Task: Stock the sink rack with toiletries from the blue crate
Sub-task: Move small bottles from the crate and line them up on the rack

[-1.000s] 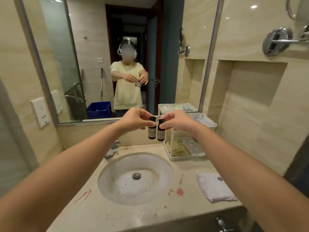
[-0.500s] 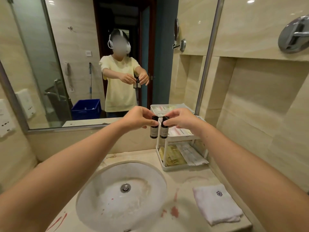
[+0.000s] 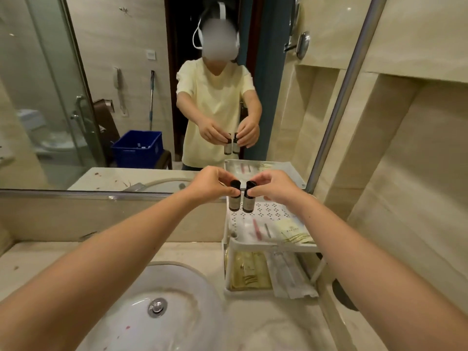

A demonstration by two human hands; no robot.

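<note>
My left hand (image 3: 211, 184) pinches a small dark bottle (image 3: 234, 198) by its black cap. My right hand (image 3: 274, 187) pinches a second, matching bottle (image 3: 248, 200) the same way. Both bottles hang upright side by side, just above the back left corner of the white two-tier sink rack (image 3: 234, 243). The rack's perforated top shelf holds a pale sachet (image 3: 291, 230) and thin wrapped items. Its lower shelf holds a yellowish packet (image 3: 249, 272) and clear-wrapped packs. The blue crate (image 3: 138, 148) shows only as a reflection in the mirror, on the floor behind me.
A white oval basin (image 3: 162, 307) with a metal drain is sunk into the beige counter, left of the rack. The mirror's metal frame (image 3: 339, 102) rises right behind the rack, and a tiled wall niche closes in on the right.
I have moved closer to the rack and both hands have carried the bottles forward and lower, from over the basin's edge to just above the top shelf.
</note>
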